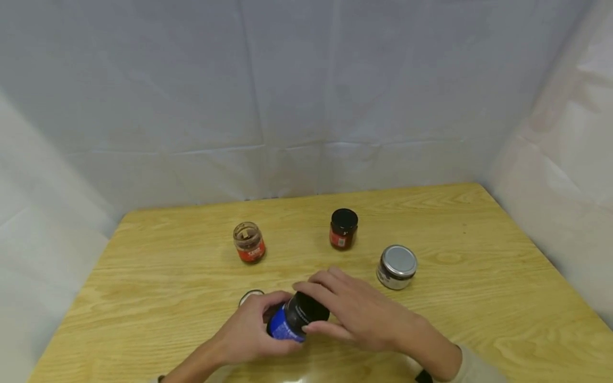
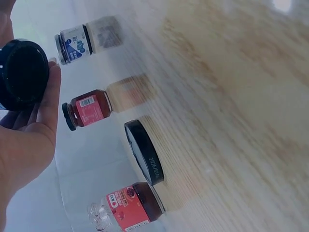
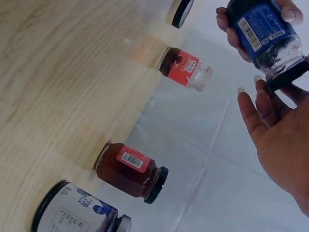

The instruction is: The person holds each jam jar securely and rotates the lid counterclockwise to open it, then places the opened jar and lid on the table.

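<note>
My left hand grips a jar with a blue label round its body, tilted with its top toward the right. Over the black lid of that jar, my right hand pinches with thumb and fingers on opposite sides. In the right wrist view the glass between label and lid shows dark smears inside. A loose black-rimmed lid lies on the table just beyond the left hand, partly hidden by it in the head view.
An uncapped jar with a red label stands at the back left. Behind the hands is a dark red jar with a black lid. A silver-lidded jar stands to the right. White sheeting surrounds the wooden table.
</note>
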Action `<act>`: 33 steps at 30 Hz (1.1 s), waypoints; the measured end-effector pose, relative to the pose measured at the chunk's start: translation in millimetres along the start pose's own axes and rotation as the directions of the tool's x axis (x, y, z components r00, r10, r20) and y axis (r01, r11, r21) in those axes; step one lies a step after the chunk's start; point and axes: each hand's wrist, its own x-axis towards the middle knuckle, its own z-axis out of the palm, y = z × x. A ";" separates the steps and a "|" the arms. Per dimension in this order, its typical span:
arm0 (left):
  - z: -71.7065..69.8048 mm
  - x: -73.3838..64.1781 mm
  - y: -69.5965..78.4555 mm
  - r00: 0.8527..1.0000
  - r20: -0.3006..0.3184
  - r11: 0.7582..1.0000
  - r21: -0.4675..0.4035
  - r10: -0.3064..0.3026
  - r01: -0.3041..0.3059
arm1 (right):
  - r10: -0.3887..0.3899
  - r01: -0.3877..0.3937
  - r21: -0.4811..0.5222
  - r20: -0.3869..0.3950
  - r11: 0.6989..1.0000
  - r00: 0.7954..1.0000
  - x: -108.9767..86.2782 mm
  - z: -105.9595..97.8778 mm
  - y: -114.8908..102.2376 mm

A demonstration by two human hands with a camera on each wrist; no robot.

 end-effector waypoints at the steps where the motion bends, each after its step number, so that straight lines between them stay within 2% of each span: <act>1: -0.2 -0.3 -0.4 1.000 0.007 1.000 -0.007 0.000 0.000 | -0.007 0.006 0.011 0.015 1.000 1.000 -0.3 -1.5 -0.3; 6: -1.1 -1.2 -2.7 0.999 0.040 0.999 -0.032 0.018 -0.017 | -0.017 0.012 0.063 0.079 0.998 0.997 -1.7 -9.2 -1.6; 9: -1.7 -1.2 -4.5 0.998 0.055 0.998 -0.038 0.043 -0.041 | -0.032 0.024 0.087 0.088 0.996 0.996 -2.5 -12.4 -1.7; 17: -3.8 -1.7 -9.5 0.993 0.092 0.995 -0.079 0.075 -0.068 | -0.142 0.136 0.146 0.037 0.980 0.989 -2.7 -16.0 -0.4; 23: -4.0 -1.6 -11.4 0.993 0.093 0.997 -0.046 0.070 -0.066 | -0.181 0.175 0.151 0.025 0.973 0.983 -1.3 -16.6 2.6; 33: -5.3 -0.9 -13.3 0.979 0.134 0.987 -0.078 0.152 -0.143 | -0.276 0.269 0.162 0.017 0.949 0.961 -0.6 -20.8 4.2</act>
